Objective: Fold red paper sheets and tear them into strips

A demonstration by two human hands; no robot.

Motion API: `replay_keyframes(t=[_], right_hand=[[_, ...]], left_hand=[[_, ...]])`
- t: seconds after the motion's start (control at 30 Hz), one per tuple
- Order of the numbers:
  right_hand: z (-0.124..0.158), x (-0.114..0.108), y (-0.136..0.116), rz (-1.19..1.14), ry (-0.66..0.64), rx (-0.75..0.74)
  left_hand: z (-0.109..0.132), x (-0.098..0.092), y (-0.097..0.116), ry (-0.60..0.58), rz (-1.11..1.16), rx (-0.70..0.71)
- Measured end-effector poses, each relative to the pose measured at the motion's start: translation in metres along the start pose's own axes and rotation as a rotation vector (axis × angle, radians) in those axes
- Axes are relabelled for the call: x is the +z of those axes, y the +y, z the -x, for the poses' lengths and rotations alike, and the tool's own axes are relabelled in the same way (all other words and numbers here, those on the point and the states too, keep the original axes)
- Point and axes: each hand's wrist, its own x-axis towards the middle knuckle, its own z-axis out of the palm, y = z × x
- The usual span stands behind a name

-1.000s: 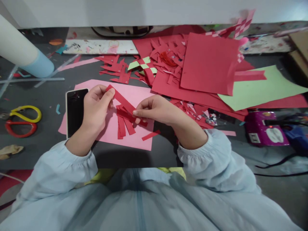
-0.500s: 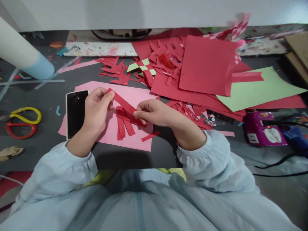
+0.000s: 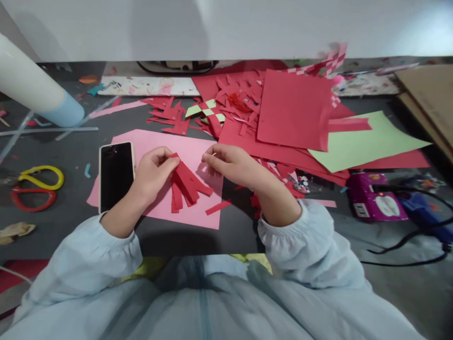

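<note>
A red paper strip (image 3: 184, 177) is pinched at its top end between the thumb and fingers of my left hand (image 3: 154, 174). Its lower part slants over several other red strips, which fan out on a sheet of pink paper (image 3: 198, 218). To the right of the strips, my right hand (image 3: 228, 163) hovers above the pink sheet's edge, thumb and forefinger close together, with nothing visible in them. One short red strip (image 3: 218, 207) lies apart at the sheet's right edge. Beside my left wrist, a phone (image 3: 116, 174) with a dark screen rests partly on the pink sheet.
Scissors (image 3: 41, 176) with yellow and red handles lie left, below a white and blue bottle (image 3: 53, 97). Cut red scraps (image 3: 173, 115), a red sheet (image 3: 293, 111) and green paper (image 3: 371, 141) cover the back. A purple packet (image 3: 375, 198) sits right.
My right hand has let go of the red strip's lower end and moved slightly up and away. The strip now hangs down from my left hand, which has shifted right and lower.
</note>
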Motion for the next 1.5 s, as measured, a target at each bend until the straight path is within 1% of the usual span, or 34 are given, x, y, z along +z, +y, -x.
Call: replay_keyframes(t=[0.07,0.13,0.2,0.3,0.37,0.47,0.53,0.6,0.77,0.87,1.03,1.23,1.4,1.5], right_hand=[[0.001,-0.003,-0.004,0.18,0.042,0.023],[0.003,-0.007,-0.008,0.307,0.051,0.033],[0.006,-0.011,-0.011,0.418,0.063,0.041],[0.011,-0.021,-0.012,0.598,0.133,0.102],[0.014,-0.029,-0.009,0.697,0.239,0.149],[0.016,-0.04,-0.002,0.806,0.419,0.194],[0.015,-0.043,0.002,0.86,0.466,0.213],[0.013,-0.041,0.004,0.88,0.442,0.204],[0.008,-0.031,0.0,0.842,0.219,0.129],[0.01,-0.028,-0.004,0.852,0.162,0.13],[0.014,-0.03,-0.009,0.866,0.143,0.137],[0.017,-0.034,-0.011,0.841,0.243,0.137],[0.018,-0.033,-0.006,0.88,0.302,0.082],[0.019,-0.036,-0.001,0.896,0.281,0.064]], left_hand=[[0.001,0.0,0.0,-0.095,-0.078,0.007],[0.002,-0.001,0.0,-0.175,-0.142,0.021],[0.001,-0.002,-0.002,-0.197,-0.201,0.054],[0.0,-0.003,-0.005,-0.12,-0.282,0.122],[0.0,-0.004,-0.006,-0.066,-0.322,0.16],[0.0,-0.004,-0.007,-0.031,-0.34,0.186],[0.0,-0.004,-0.007,-0.026,-0.343,0.189],[0.0,-0.004,-0.007,-0.029,-0.342,0.188],[0.0,-0.004,-0.008,-0.04,-0.335,0.194],[0.0,-0.003,-0.007,-0.038,-0.338,0.194],[0.001,-0.003,-0.006,-0.048,-0.344,0.2],[0.0,-0.003,-0.008,-0.063,-0.355,0.202],[-0.001,-0.004,-0.01,-0.057,-0.377,0.185],[0.0,-0.004,-0.009,-0.07,-0.395,0.17]])
